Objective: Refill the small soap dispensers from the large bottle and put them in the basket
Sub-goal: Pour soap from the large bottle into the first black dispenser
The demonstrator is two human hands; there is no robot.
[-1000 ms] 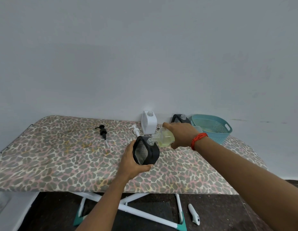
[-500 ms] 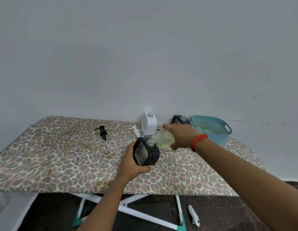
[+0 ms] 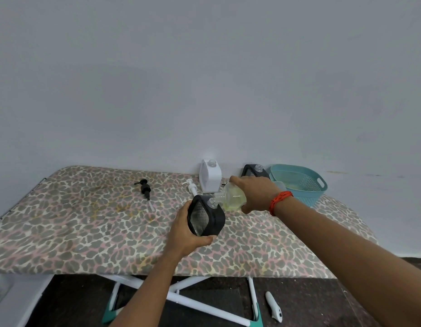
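Across the last second almost nothing has shifted; my left hand [image 3: 186, 234] keeps the black dispenser [image 3: 209, 220] tilted toward me over the worktop [image 3: 87, 220], and my right hand [image 3: 254, 194] keeps the large bottle [image 3: 233, 199] tipped on its side, its threaded neck just above the dispenser's clear mouth. I take that steadiness to mean the pour is under way, though I cannot make out a stream between the two openings. My left fingers [image 3: 202, 239] are wrapped round the dispenser's lower side; my right ones are clasped over the bottle's body.

The dispenser is a rounded-square block, matte black shell round a ribbed clear window; the bottle is clear plastic with a bulbous shoulder, pale yellow-green liquid pooled along its low side. The worktop is an ironing board under leopard-print fabric.

At the back, by the wall, a white dispenser [image 3: 210, 177] and a second black dispenser [image 3: 254, 171] stand uncapped; the latter sits just beside the teal basket [image 3: 320, 182], perforated plastic with a cut-out handle; I see no dispenser in it. A black pump [image 3: 144, 188] and a white pump [image 3: 192, 187] lie loose on the fabric; I judge capping and basketing are all still to come.
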